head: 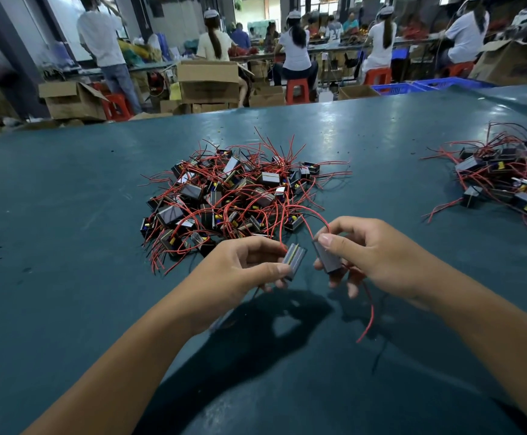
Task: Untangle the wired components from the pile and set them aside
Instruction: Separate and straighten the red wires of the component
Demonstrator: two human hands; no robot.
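A tangled pile [233, 196] of small dark block components with red and black wires lies in the middle of the teal table [67, 215]. Just in front of it, above the table, my left hand [243, 268] pinches one grey block component [294, 260] between thumb and fingers. My right hand [372, 255] grips a second dark block component [326, 257], thumb on its top. Red wires run from both blocks back into the pile. One red wire [369, 315] and a black one hang down below my right hand.
A second heap of the same wired components [504, 180] lies at the table's right side. Beyond the far edge stand cardboard boxes [208, 80], red stools [296, 89], blue crates [413, 86] and several people seated at benches with their backs turned.
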